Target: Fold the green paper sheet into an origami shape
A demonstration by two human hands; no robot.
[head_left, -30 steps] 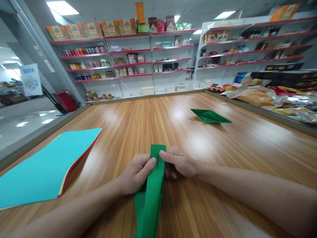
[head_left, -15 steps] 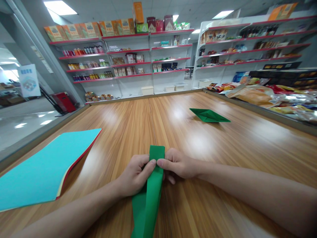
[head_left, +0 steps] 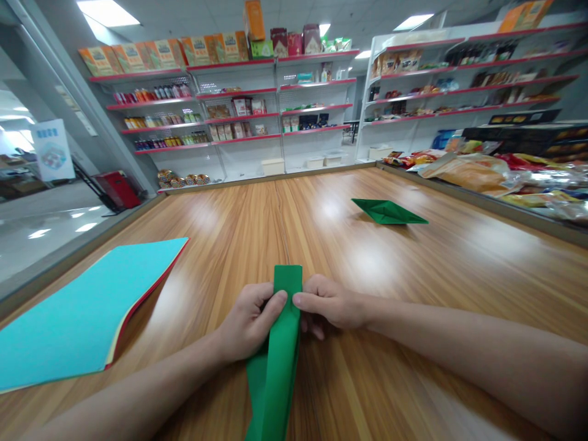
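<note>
A long strip of folded green paper (head_left: 281, 349) runs from the bottom edge of the view up to a squared-off end. My left hand (head_left: 250, 321) pinches its left edge, thumb on top and fingers curled behind. From the other side my right hand (head_left: 333, 303) grips the same paper, its thumb tip close to the left thumb. The fingers under the paper are partly hidden. Farther off, to the right, a green folded paper boat (head_left: 389, 211) lies on the wooden table (head_left: 229, 239).
A stack of coloured paper (head_left: 96, 306), light blue on top with red and cream edges below, lies at the left. Packaged goods (head_left: 478, 171) are heaped beyond the table's right edge. Stocked shelves (head_left: 239, 92) stand behind the table.
The green paper's far end has shifted slightly left and up in the view. My thumbs have moved a little apart. Both hands keep their grip.
</note>
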